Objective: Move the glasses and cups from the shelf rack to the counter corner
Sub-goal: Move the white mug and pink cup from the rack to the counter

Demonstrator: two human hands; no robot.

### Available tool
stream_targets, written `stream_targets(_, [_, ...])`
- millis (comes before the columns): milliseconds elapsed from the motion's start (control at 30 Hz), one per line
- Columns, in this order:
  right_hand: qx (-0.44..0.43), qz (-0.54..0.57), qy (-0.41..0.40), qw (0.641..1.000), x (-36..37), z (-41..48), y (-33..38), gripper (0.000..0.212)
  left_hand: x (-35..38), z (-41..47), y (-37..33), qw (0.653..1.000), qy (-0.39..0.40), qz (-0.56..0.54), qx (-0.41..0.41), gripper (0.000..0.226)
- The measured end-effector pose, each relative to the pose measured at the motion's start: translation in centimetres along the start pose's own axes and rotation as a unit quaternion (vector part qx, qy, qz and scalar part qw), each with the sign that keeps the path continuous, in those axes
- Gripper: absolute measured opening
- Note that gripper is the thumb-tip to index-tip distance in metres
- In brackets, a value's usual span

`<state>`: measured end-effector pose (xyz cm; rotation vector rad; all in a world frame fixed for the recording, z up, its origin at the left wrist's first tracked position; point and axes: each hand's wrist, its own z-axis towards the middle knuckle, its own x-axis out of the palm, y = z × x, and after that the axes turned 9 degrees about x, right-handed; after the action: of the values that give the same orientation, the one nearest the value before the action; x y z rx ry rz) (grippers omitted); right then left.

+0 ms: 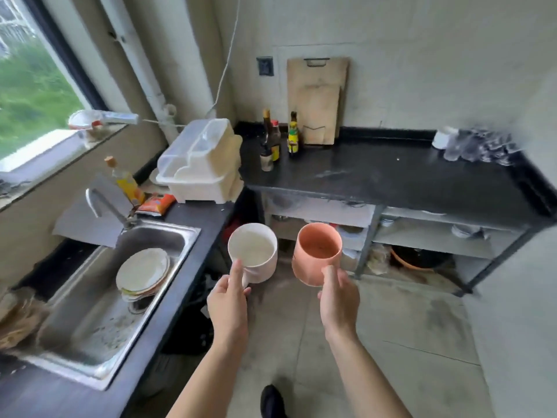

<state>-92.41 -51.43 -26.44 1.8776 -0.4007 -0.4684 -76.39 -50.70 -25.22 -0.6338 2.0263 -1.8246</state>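
Head view: a person carries two cups side by side above the floor, short of the black counter [391, 179]. The left hand [229, 303] grips the white cup [256, 251] at its handle, thumb up against the rim. The right hand [339, 300] curls round the near side of the pink cup [316, 251]. Both cups are upright, mouths open to the camera. Blurred glasses [482, 146] cluster at the counter's far right corner, well apart from the hands. The rack [437, 233] sits beneath the counter.
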Motion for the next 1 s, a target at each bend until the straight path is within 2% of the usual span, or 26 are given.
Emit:
stream_targets(300, [0.058, 0.032, -0.144, 0.987, -7.3, 17.1, 2.8, 0.03, 22.3, 6.0, 2.5, 0.984, 0.176, 0.003, -0.027, 0.042])
stream_targets(400, [0.058, 0.027, -0.2, 0.978, -10.1, 22.5, 5.1, 0.032, 30.3, 7.6, 2.2, 0.975, 0.218, 0.0, -0.049, 0.043])
stream_targets(700, [0.074, 0.077, -0.347, 0.932, -19.4, 33.2, 9.0, 0.034, 49.9, 7.0, 2.1, 0.921, 0.379, 0.027, -0.081, 0.037])
stream_targets(867, [0.099, 0.12, -0.354, 0.922, -24.6, 40.9, 8.8, 0.033, 59.2, 5.0, 4.2, 0.913, 0.394, 0.05, -0.091, 0.055])
stream_targets(1000, [0.101, 0.136, -0.326, 0.93, -29.2, 48.6, 9.2, 0.029, 66.9, 3.7, 5.0, 0.919, 0.379, 0.064, -0.087, 0.044])
